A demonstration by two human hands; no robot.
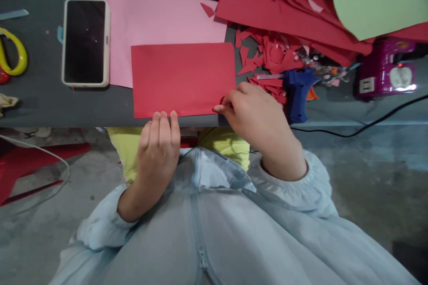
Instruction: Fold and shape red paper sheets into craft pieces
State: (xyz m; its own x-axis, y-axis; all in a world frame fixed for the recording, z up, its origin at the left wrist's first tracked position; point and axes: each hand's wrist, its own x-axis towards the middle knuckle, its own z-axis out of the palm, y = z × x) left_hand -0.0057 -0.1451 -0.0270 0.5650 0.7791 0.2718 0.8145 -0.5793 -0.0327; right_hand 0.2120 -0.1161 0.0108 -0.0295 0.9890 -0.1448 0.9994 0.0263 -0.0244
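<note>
A red rectangular sheet of paper (183,80) lies flat near the table's front edge, partly over a larger pink sheet (163,18). At its lower edge, left of the middle, my left hand (158,142) rests with outstretched fingers, the tips touching the paper. My right hand (256,118) is closed at the lower right corner, thumb and fingers pinching the paper there. The curled fingers partly hide that corner.
A phone (85,42) lies left of the sheet, with yellow-handled scissors (20,55) beyond it. Red paper scraps (270,53), a blue glue gun (297,93) and a purple device (384,71) with a black cable (351,133) are on the right.
</note>
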